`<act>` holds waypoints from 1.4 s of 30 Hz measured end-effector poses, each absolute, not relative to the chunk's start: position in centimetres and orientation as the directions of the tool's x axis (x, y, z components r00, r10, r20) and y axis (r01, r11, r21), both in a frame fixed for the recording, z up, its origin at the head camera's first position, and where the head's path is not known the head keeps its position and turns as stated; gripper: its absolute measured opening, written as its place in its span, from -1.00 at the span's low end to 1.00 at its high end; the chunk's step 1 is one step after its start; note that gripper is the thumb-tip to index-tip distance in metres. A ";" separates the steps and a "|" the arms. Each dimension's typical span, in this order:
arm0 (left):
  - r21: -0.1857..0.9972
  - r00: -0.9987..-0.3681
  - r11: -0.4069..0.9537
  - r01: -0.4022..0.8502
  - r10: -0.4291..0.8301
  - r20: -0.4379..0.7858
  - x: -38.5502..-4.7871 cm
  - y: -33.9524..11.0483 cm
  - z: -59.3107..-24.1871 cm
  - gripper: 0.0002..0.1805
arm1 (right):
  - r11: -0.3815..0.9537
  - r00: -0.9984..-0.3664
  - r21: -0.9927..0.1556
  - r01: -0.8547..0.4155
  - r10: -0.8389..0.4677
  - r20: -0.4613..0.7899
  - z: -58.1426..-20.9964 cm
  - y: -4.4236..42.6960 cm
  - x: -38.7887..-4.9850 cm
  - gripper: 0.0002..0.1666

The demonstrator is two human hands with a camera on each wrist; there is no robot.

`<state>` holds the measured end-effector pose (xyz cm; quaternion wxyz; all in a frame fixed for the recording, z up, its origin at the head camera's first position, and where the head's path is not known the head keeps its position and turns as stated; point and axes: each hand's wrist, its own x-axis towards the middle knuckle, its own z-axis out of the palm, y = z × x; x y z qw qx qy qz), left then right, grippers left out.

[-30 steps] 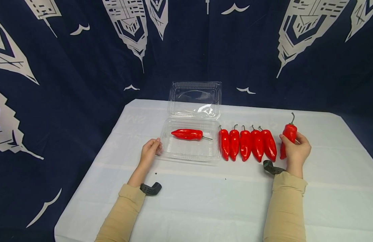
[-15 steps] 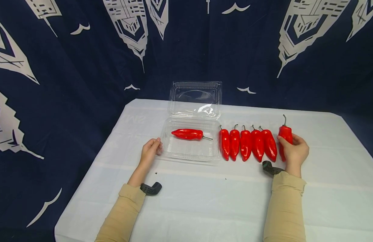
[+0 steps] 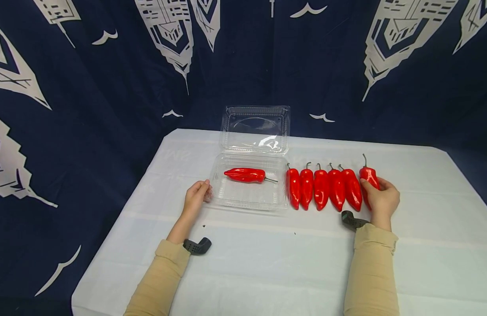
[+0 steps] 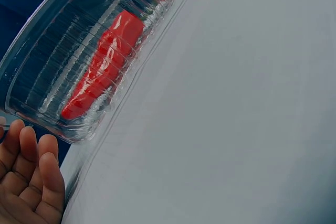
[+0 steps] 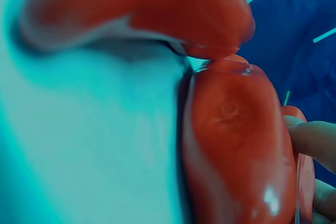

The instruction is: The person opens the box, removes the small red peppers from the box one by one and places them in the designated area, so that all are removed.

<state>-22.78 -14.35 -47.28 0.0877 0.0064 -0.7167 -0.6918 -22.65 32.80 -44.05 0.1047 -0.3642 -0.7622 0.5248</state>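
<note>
My left hand point(image 3: 197, 193) pinches the near left side of a clear plastic clamshell box point(image 3: 243, 199). One red pepper point(image 3: 245, 175) lies crosswise in its base, stem to the right. In the left wrist view, curled fingers sit at the corner of the box point(image 4: 79, 129). On the right, my right hand point(image 3: 384, 199) grips another red pepper point(image 3: 370, 176) by its body, thumb on the left, stem up. That pepper stands close beside a row of several red peppers point(image 3: 321, 189). In the right wrist view, peppers point(image 5: 236, 135) partly hide the fingers.
The box's raised clear lid point(image 3: 255, 129) leans back at the table's far edge. White cloth covers the table point(image 3: 275, 263). Behind hangs a dark blue patterned curtain point(image 3: 243, 66). A black wrist camera point(image 3: 198, 246) sits on the left wrist and another point(image 3: 352, 220) on the right.
My right hand has moved left and slightly down with its pepper, bringing it close to the end of the row. The left hand and the box have stayed in place.
</note>
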 end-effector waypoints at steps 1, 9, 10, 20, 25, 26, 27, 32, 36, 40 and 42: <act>0.993 -0.984 0.042 0.113 -0.132 0.117 -22.8 -14.3 -47.3 -0.68 | 0.189 -0.716 -0.874 0.447 0.662 -0.223 -44.1 32.8 -22.7 -0.20; 0.996 -0.989 0.027 0.080 -0.119 0.083 -22.8 -14.5 -47.1 -0.67 | 0.275 -0.726 -0.860 0.430 0.671 -0.149 -44.6 32.7 -22.7 -0.22; 0.997 -0.990 0.024 0.076 -0.114 0.079 -22.8 -14.5 -47.0 -0.67 | 0.285 -0.727 -0.858 0.427 0.673 -0.138 -44.6 32.6 -22.7 -0.22; 0.995 -0.991 0.055 0.089 -0.097 0.094 -21.3 -13.9 -44.4 -0.70 | 0.313 -0.737 -0.845 0.433 0.662 -0.132 -44.8 32.5 -22.6 -0.21; 0.995 -0.991 0.049 0.092 -0.095 0.097 -21.3 -13.9 -44.4 -0.70 | 0.330 -0.750 -0.836 0.438 0.647 -0.137 -44.8 32.7 -22.7 -0.20; 0.995 -0.991 0.049 0.093 -0.096 0.097 -21.3 -13.9 -44.4 -0.70 | 0.334 -0.752 -0.835 0.438 0.645 -0.137 -44.8 32.7 -22.7 -0.20; 0.995 -0.991 0.049 0.091 -0.097 0.095 -21.3 -13.9 -44.3 -0.70 | 0.337 -0.754 -0.834 0.438 0.643 -0.136 -44.8 32.7 -22.7 -0.20; 0.996 -0.992 0.049 0.080 -0.099 0.084 -21.7 -14.0 -45.0 -0.69 | 0.348 -0.765 -0.833 0.431 0.631 -0.132 -44.8 32.6 -22.6 -0.20; 0.997 -0.992 0.032 0.072 -0.103 0.075 -22.6 -14.4 -46.5 -0.69 | 0.355 -0.772 -0.832 0.427 0.621 -0.131 -44.8 32.6 -22.6 -0.20; 0.996 -0.990 0.026 0.082 -0.117 0.084 -22.9 -14.5 -47.2 -0.68 | 0.365 -0.776 -0.831 0.420 0.620 -0.119 -44.7 32.5 -22.5 -0.20; 0.995 -0.988 0.034 0.093 -0.123 0.096 -23.0 -14.5 -47.3 -0.67 | 0.368 -0.774 -0.830 0.418 0.623 -0.114 -44.6 32.4 -22.4 -0.22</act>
